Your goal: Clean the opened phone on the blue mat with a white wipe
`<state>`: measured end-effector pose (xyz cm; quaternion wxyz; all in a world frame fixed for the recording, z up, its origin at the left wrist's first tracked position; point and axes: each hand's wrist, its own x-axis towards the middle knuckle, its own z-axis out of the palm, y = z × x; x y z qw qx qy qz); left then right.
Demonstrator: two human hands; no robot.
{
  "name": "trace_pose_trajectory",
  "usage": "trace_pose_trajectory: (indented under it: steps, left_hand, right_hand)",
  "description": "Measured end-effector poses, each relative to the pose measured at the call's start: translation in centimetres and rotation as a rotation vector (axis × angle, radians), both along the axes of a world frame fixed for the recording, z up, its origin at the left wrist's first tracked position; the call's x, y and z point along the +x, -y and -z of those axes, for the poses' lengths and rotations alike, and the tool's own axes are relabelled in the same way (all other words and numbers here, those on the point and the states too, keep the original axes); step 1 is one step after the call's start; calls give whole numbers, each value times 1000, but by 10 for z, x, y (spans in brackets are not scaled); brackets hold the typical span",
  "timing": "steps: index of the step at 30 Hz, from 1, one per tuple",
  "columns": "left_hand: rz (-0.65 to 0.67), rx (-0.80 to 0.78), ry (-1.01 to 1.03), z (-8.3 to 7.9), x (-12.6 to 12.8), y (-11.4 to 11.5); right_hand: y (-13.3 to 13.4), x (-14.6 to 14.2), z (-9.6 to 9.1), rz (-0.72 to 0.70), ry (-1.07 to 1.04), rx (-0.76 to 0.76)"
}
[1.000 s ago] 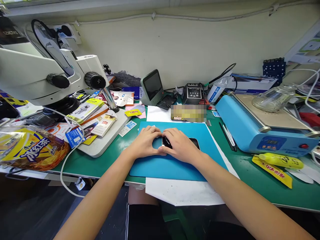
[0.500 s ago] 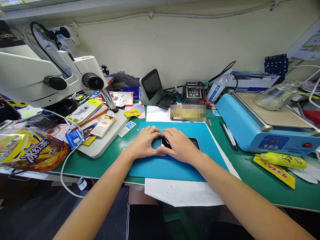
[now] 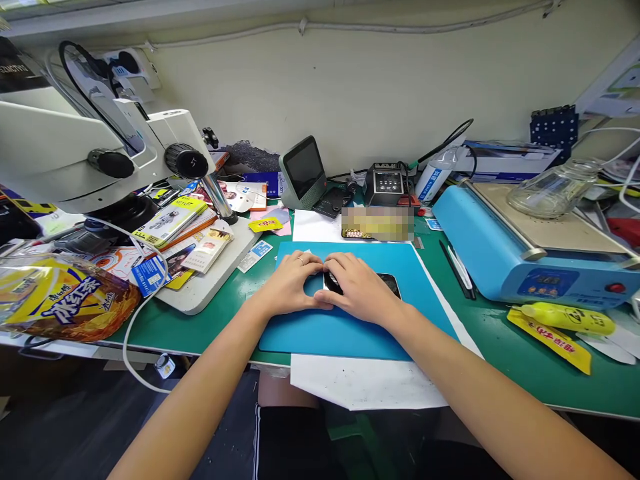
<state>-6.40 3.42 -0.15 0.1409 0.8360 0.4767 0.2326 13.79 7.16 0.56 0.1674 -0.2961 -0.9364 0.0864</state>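
Observation:
A smartphone (image 3: 390,284) with a dark face and pale frame lies on the blue mat (image 3: 295,333). My right hand (image 3: 357,288) is laid across it with bent fingers, covering its middle. At the phone's left end, my left hand (image 3: 291,287) curves in, thumb and fingers closed toward that edge and meeting the right hand's fingertips. A ring shows on one left finger. The exact contact of the left fingertips is partly hidden. Behind the mat is another phone (image 3: 353,233), its screen largely blurred out.
A white microscope (image 3: 60,157) stands left, with booklets (image 3: 173,222) on its base and a drink bottle (image 3: 75,300) in front. A blue heating plate machine (image 3: 493,250) carrying a glass jar (image 3: 553,193) is on the right. Black tweezers (image 3: 456,270) lie beside it.
Both hands keep nearly the same pose over the phone. The whole view has shifted very slightly; nothing is clearly taken up or let go.

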Motion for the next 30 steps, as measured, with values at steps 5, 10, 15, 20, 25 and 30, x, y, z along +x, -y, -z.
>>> trace_pose_trajectory:
  steps: [5, 10, 15, 20, 25, 30]
  left_hand:
    - [5, 11, 5, 0, 0, 0]
    - [6, 9, 5, 0, -1, 0]
    - [3, 9, 7, 0, 0, 0]
    - [7, 9, 4, 0, 0, 0]
    - [1, 7, 0, 1, 0, 0]
    - [2, 30, -15, 1, 0, 0]
  right_hand:
    - [0, 0, 1, 18, 15, 2]
    - [0, -1, 2, 41, 21, 5]
    - [1, -1, 2, 43, 18, 12]
    - [2, -1, -1, 52, 19, -16]
    - [1, 0, 0, 66, 4, -53]
    - [0, 1, 2, 68, -20, -60]
